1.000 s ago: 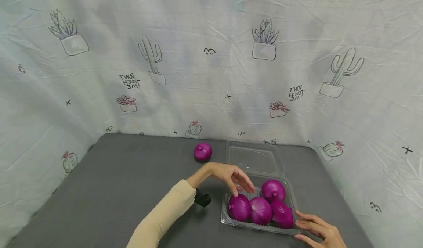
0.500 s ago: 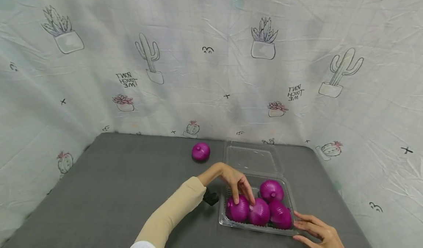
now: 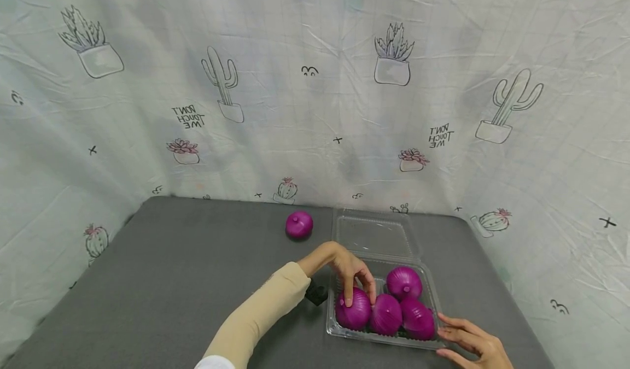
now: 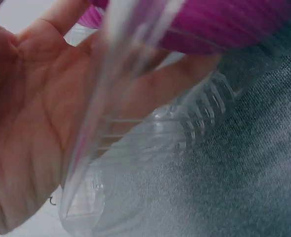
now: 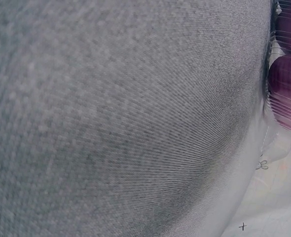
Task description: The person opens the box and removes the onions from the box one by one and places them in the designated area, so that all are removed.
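A clear plastic clamshell container (image 3: 376, 339) lies with its lid (image 3: 374, 235) folded back, holding several purple-red onions. My left hand (image 3: 344, 265) reaches down into it and grips the near-left onion (image 3: 356, 318), thumb and fingers around its upper part. Beside that onion sits a second onion (image 3: 386, 315), close to my fingertips. In the left wrist view, the container's ribbed wall (image 4: 155, 133) partly covers my palm and fingers. My right hand (image 3: 477, 344) rests its extended fingertips against the container's right side. Only a sliver of that hand shows in the right wrist view.
One loose onion (image 3: 298, 225) sits on the grey tabletop (image 3: 211, 265) behind my left hand. A black wrist device (image 3: 316, 293) hangs under my left wrist. Cactus-print curtain (image 3: 295, 106) surrounds the table at the back and sides.
My left hand has come down and right onto the near-left onion, which has shifted slightly. My right hand stays at the container's side.
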Motion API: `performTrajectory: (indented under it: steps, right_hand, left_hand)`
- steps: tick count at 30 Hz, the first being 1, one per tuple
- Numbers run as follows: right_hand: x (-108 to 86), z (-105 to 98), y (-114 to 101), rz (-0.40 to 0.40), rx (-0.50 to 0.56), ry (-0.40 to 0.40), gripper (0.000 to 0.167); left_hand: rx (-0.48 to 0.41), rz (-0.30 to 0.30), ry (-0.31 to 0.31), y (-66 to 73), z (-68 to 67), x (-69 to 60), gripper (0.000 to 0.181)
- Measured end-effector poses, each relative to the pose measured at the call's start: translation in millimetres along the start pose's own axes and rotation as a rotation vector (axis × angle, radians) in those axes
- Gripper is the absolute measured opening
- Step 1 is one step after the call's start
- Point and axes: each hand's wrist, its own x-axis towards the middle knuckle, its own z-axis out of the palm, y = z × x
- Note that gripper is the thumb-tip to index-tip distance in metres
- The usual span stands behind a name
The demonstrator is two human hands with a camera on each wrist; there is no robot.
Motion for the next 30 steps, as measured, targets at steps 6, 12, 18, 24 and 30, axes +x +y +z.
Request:
performTrajectory:
  steps: [6,12,18,24,30]
  right_hand:
    - [1.4,1,0,0.000,-0.009,-0.004,0.054]
    - [2.7,1,-2,0.021,-0.018,-0.012,0.054]
    - [-1.3,2,-2,0.005,0.006,-0.007,0.054]
    - [-2.2,1,-3,0.016,-0.031,-0.017,0.051]
    - [0.3,-1,-6,0.038,-0.097,-0.037,0.050]
  left_hand:
    - [-0.014,0.089,-0.008,-3.7,-1.5,-5.4,0.049]
    - [-0.070,0.249,0.006,-5.8,-4.7,-14.3,0.053]
    - [-0.095,0.362,0.100,-13.7,-6.2,-19.7,0.058]
    - [-0.199,0.421,0.203,-17.2,-5.8,-28.7,0.052]
    - [-0.225,0.458,0.294,-20.2,-7.2,-39.1,0.045]
